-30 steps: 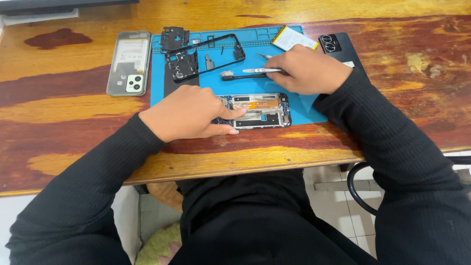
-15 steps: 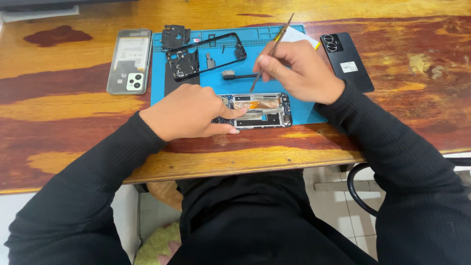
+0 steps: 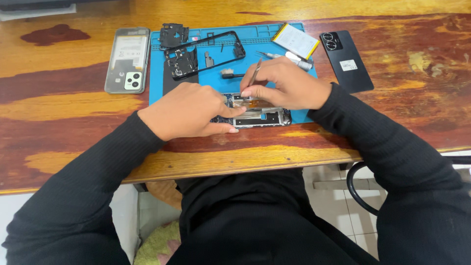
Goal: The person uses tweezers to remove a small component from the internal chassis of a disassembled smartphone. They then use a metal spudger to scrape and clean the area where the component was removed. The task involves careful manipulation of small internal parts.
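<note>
An opened phone body [image 3: 265, 117] with its insides exposed lies at the near edge of a blue work mat [image 3: 274, 37]. My left hand [image 3: 189, 112] presses down on its left end, fingers closed over it. My right hand [image 3: 289, 88] holds metal tweezers [image 3: 254, 74] upright, tip down on the upper part of the phone body. Both hands hide most of the phone.
On the mat lie a black phone frame [image 3: 208, 51], black cover pieces [image 3: 174, 35], a small brush [image 3: 230, 74], a screwdriver [image 3: 282, 56] and a flat battery [image 3: 296, 41]. A grey back cover [image 3: 127, 60] lies left of the mat, a black phone [image 3: 346, 61] right of it, on the wooden table [image 3: 68, 103].
My right hand picked the tweezers up from the mat, swung them upright and came down to the phone body. My left hand stayed on the phone.
</note>
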